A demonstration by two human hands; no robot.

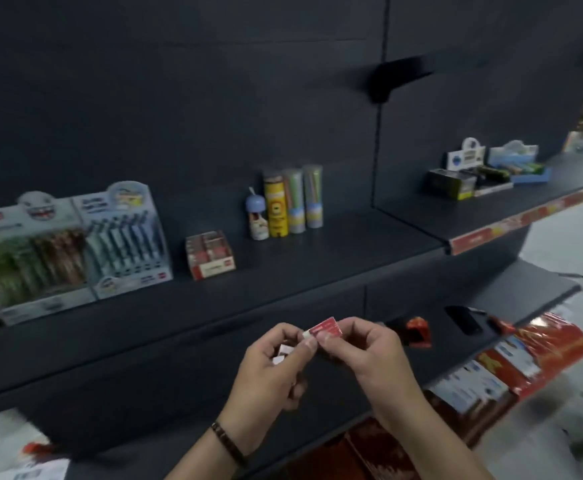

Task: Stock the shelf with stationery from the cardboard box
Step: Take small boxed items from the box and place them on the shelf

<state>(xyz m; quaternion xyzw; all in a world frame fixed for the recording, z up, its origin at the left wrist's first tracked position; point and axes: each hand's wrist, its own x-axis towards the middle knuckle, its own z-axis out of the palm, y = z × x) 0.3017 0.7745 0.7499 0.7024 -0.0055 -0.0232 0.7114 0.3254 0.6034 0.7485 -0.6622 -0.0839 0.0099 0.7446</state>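
Both my hands are raised in front of the dark shelf. Together they pinch a small red and white eraser by its ends. My left hand also holds another small white item in its curled fingers. My right hand grips the red end. On the shelf stands a red display tray of like erasers, up and to the left of my hands. No cardboard box is clearly in view.
Two pen display boxes stand at the shelf's left. Several tubes and a small bottle stand mid-shelf. More display boxes sit on the right shelf section. Red packaged goods fill the lower shelf at the right.
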